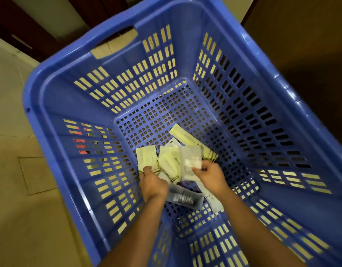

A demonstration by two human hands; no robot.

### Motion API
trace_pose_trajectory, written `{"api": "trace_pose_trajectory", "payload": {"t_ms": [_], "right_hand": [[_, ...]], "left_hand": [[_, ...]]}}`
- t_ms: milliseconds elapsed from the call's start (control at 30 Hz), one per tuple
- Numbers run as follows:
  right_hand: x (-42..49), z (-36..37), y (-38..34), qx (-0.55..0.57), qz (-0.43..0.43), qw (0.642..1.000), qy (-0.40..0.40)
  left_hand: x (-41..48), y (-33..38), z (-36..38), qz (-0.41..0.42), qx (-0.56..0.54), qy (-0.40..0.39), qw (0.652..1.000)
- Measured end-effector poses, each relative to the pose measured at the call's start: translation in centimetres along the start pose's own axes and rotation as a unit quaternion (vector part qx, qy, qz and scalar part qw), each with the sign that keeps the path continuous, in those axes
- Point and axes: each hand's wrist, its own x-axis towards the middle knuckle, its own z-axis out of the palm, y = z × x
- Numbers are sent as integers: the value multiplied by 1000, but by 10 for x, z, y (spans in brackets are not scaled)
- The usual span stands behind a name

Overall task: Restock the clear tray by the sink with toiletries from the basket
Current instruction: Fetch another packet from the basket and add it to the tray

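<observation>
Sachets point(169, 163) lie in a loose heap on the perforated bottom of the blue basket point(50, 97), gathered toward its near end, which is why both arms reach so deep past the rim. The left hand point(153, 183) has its fingers curled round the lower edge of a cream sachet point(148, 158), thumb on top, seemingly to keep hold of what is picked while the other hand sorts. The right hand point(210, 174) pinches a pale translucent packet point(192, 162) between thumb and fingertips, raised a little above the heap (it is blurred, so what is inside cannot be read). A dark item in a clear wrapper point(185, 197) lies flat between the two wrists, and a long cream packet point(183, 135) lies at the far edge of the heap; neither is touched. The basket stands on a tiled floor point(10, 170). The clear tray is nowhere in view, nor is the sink. I judge this to be the gathering step: a handful is collected here, probably to spare trips, and as far as can be seen nothing has reached the tray yet.
</observation>
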Motion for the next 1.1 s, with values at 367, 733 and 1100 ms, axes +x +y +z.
{"api": "trace_pose_trajectory", "payload": {"t_ms": [367,733,1100], "right_hand": [[3,-4,-1,160,55,983,71],[-17,-8,-17,256,81,962,43],[-39,-20,-63,321,4,947,-24]], "left_hand": [[7,-7,14,-15,67,-62,996],[-3,14,-32,-18,-157,57,986],[-48,48,-61,85,-378,-166,907]]}}
